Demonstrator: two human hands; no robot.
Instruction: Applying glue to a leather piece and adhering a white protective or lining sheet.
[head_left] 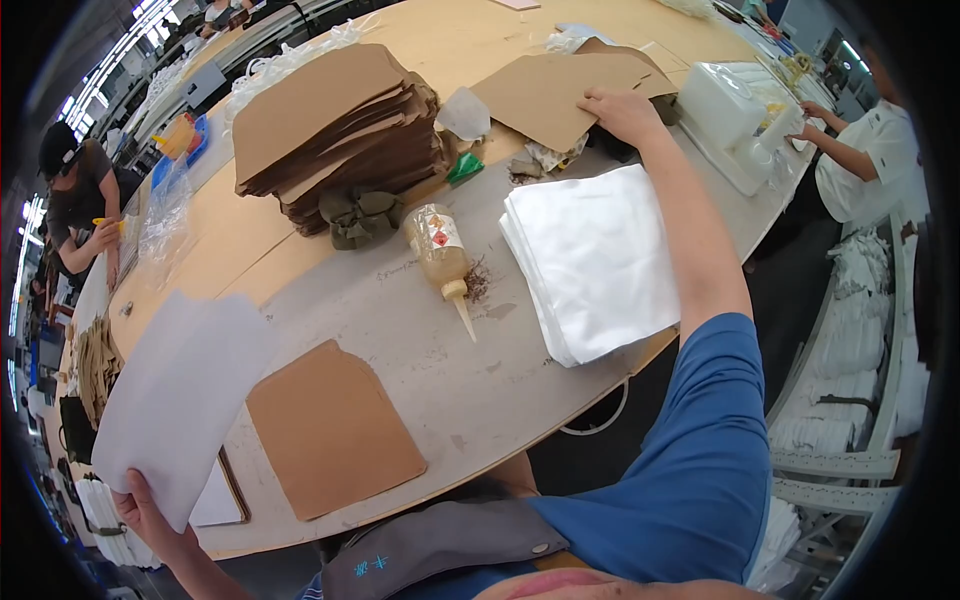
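My left hand (148, 508) pinches the lower edge of a thin white sheet (180, 385), held up at the table's left side. My right hand (628, 115) reaches to the far right, its fingers closed on the edge of a brown cardboard piece (545, 92). Some fingers are hidden there. In front of me a brown cardboard panel (335, 430) lies flat. A squeeze bottle (438, 245) with amber contents and a pointed nozzle lies on its side at mid-table. Right of it sits a folded stack of white fabric (600, 265), under my right forearm.
A tall stack of brown cardboard pieces (335, 120) stands at the far left, a dark cloth bundle (360, 218) against it. A white plastic container (722, 105) is at the far right. Co-workers stand at the left (85, 200) and right (865, 155). The table edge (520, 445) curves near me.
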